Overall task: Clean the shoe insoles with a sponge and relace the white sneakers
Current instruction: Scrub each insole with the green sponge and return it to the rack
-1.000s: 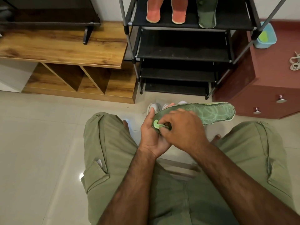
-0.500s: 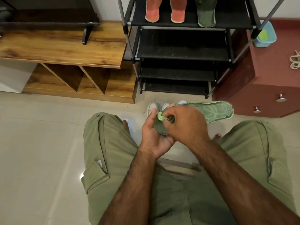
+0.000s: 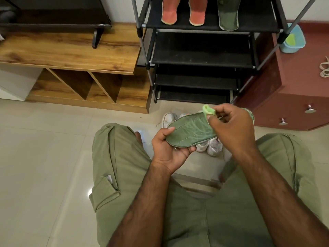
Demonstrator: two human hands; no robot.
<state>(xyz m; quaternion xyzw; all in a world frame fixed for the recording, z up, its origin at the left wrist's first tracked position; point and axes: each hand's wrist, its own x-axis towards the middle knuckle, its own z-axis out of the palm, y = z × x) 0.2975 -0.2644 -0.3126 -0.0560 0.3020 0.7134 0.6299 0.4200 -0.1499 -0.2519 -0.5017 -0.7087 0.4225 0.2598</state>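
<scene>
The right grip pinched a small green sponge between thumb and fingertips, at the far edge of the green insole. The left grip curled round the insole's near end, holding it above the lap. Beneath it, the white sneakers stood on the tiled floor. Beyond, the top shelf of the black shoe rack carried two red insoles and another green one. White laces lay on the maroon cabinet to the right.

Stitched cloth insole, perhaps foam sponge, glossy floor tiles
</scene>
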